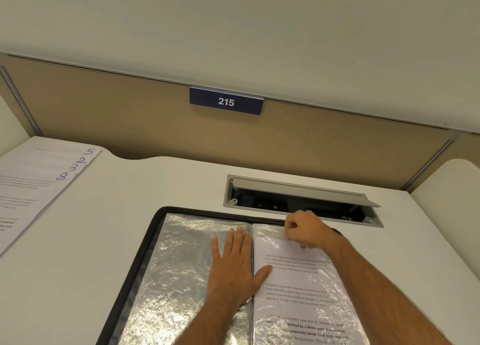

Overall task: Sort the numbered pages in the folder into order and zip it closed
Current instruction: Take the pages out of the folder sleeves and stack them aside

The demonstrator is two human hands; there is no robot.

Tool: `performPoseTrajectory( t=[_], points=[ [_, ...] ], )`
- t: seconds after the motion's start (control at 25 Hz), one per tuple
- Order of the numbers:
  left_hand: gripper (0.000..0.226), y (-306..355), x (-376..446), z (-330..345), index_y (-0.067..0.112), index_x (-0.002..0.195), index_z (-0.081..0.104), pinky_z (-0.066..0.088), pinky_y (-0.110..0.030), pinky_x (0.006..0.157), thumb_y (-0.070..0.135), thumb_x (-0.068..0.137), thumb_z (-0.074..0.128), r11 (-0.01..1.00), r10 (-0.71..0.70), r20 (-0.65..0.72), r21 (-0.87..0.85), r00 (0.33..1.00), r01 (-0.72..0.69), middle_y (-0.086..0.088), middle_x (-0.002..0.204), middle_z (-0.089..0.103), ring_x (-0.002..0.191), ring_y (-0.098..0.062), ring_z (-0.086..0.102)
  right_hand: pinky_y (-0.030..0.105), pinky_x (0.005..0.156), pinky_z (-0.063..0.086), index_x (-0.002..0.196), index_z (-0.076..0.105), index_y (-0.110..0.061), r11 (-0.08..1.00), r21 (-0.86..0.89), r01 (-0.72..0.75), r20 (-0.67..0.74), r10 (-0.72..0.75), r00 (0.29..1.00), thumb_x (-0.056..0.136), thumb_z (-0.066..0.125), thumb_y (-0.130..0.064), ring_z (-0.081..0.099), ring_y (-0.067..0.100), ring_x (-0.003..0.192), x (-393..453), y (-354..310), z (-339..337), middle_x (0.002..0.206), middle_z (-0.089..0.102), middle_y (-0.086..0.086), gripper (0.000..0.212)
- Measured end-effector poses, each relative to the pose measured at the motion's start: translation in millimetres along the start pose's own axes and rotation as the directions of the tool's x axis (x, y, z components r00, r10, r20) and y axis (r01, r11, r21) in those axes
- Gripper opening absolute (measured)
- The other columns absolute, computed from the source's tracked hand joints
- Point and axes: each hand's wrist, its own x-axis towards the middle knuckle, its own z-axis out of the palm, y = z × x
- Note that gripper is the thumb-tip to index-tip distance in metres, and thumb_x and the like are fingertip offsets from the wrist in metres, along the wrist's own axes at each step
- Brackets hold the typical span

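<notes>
Folder [155, 241] lies open at desk's [78, 254] near edge. Left hand [233, 269] presses flat on the spine; right hand [305, 229] pinches a page [298, 282] at the sleeve's top. Risk: page creases or snags on the crinkled plastic.

"215" on sign [226, 101], pages [39, 186] numbered 5, 2, 3, 8
</notes>
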Motion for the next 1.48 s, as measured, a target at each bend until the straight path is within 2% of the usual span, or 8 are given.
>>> performPoseTrajectory(
  t=[0.08, 0.24, 0.36, 0.56, 0.68, 0.8, 1.04, 1.48],
  points=[
    [0.094, -0.5, -0.5, 0.7, 0.011, 0.144, 0.051, 0.018, -0.062, 0.108, 0.084, 0.087, 0.033, 1.000, -0.007, -0.014, 0.011, 1.000, 0.007, -0.012, 0.148, 0.050, 0.137, -0.032, 0.048, 0.020, 0.052, 0.046, 0.093, 0.064, -0.016, 1.000, 0.016, -0.020, 0.017, 0.020, 1.000, 0.099, 0.051, -0.017, 0.061, 0.011, 0.062, 1.7, 0.1, -2.1, 0.099, 0.069, 0.004, 0.015],
    [0.095, 0.4, -1.3, 0.1, 0.011, 0.145, 0.049, 0.016, -0.062, 0.109, 0.084, 0.088, 0.030, 1.000, 0.001, -0.047, 0.011, 0.999, 0.000, -0.012, 0.150, 0.047, 0.139, -0.032, 0.046, 0.020, 0.064, 0.051, 0.098, 0.070, -0.014, 0.998, -0.003, -0.061, 0.105, 0.061, 0.993, 0.095, 0.054, -0.009, 0.064, 0.018, 0.088, 9.5, -2.0, -3.4, 0.106, 0.070, 0.007, 0.017],
    [0.095, 0.3, -2.0, 0.1, 0.011, 0.148, 0.046, 0.013, -0.062, 0.111, 0.084, 0.089, 0.028, 1.000, -0.004, -0.043, 0.014, 0.999, 0.005, -0.011, 0.153, 0.044, 0.141, -0.032, 0.042, 0.017, 0.058, 0.046, 0.084, 0.067, -0.018, 0.998, -0.014, -0.065, 0.183, 0.067, 0.981, 0.094, 0.056, -0.005, 0.058, 0.011, 0.078, 12.3, -3.9, -7.3, 0.099, 0.067, 0.003, 0.020],
    [0.104, -1.4, -2.1, -3.0, 0.016, 0.159, 0.013, -0.009, -0.061, 0.115, 0.089, 0.085, 0.010, 1.000, 0.011, -0.033, 0.014, 0.999, -0.010, -0.006, 0.166, 0.008, 0.153, -0.028, 0.004, 0.017, 0.053, 0.040, 0.102, 0.067, -0.014, 0.994, -0.041, -0.103, 0.286, 0.111, 0.952, 0.096, 0.052, 0.000, 0.050, 0.007, 0.070, 13.4, -1.5, -16.9, 0.098, 0.060, -0.001, 0.022],
    [0.105, -1.4, -2.3, -5.0, 0.015, 0.159, 0.015, -0.006, -0.061, 0.115, 0.090, 0.084, 0.014, 1.000, 0.002, -0.021, 0.006, 1.000, -0.002, -0.007, 0.165, 0.011, 0.153, -0.029, 0.006, 0.017, 0.055, 0.038, 0.086, 0.065, -0.018, 0.992, -0.099, -0.076, 0.312, 0.103, 0.944, 0.093, 0.062, -0.007, 0.050, 0.006, 0.071, 15.6, 3.2, -18.1, 0.087, 0.060, -0.004, 0.013],
    [0.109, -1.5, -2.3, -5.8, 0.018, 0.157, -0.006, -0.015, -0.060, 0.116, 0.093, 0.080, 0.010, 1.000, 0.012, 0.025, 0.020, 1.000, -0.013, -0.004, 0.163, -0.014, 0.152, -0.026, -0.014, 0.019, 0.064, 0.042, 0.076, 0.062, -0.022, 0.991, -0.124, -0.051, 0.296, 0.086, 0.951, 0.090, 0.069, -0.013, 0.056, 0.010, 0.082, 19.0, 7.6, -12.5, 0.084, 0.061, -0.005, 0.018],
    [0.117, -0.6, -3.7, -6.1, 0.018, 0.156, -0.004, -0.013, -0.060, 0.115, 0.099, 0.074, 0.015, 1.000, -0.001, 0.017, -0.028, 1.000, 0.001, -0.003, 0.164, -0.008, 0.151, -0.027, -0.011, 0.030, 0.075, 0.051, 0.080, 0.063, -0.027, 0.984, -0.156, -0.080, -0.114, 0.063, 0.991, 0.089, 0.067, -0.022, 0.060, 0.013, 0.083, 28.6, 14.0, -18.6, 0.086, 0.064, -0.006, 0.012],
    [0.128, 1.5, -4.7, -15.8, 0.017, 0.158, -0.010, -0.016, -0.060, 0.116, 0.103, 0.066, 0.013, 0.999, -0.013, 0.103, -0.031, 0.995, 0.016, -0.001, 0.163, -0.019, 0.149, -0.025, -0.023, 0.033, 0.068, 0.045, 0.102, 0.062, -0.014, 0.970, -0.222, -0.100, -0.548, -0.039, 0.835, 0.102, 0.047, -0.019, 0.061, 0.027, 0.082, 44.5, -2.6, -71.8, 0.095, 0.068, 0.007, 0.016]
  ],
)
